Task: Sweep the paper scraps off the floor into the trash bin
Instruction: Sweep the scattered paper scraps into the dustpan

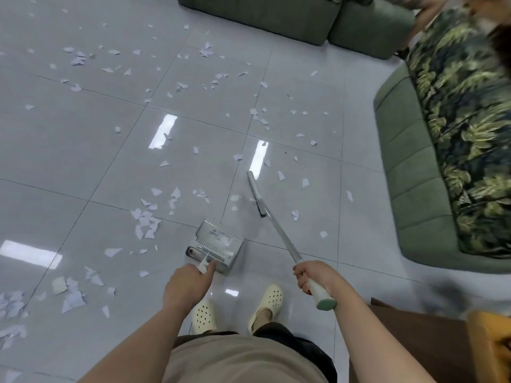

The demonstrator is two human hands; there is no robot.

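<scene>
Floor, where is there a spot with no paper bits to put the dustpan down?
Bare floor lies between the broom and the sofa, few scraps there. Left of the dustpan, paper scraps crowd the tiles.

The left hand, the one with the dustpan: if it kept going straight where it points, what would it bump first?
Probably the heap of paper scraps just beyond the dustpan that the left hand holds, though depth is hard to judge.
</scene>
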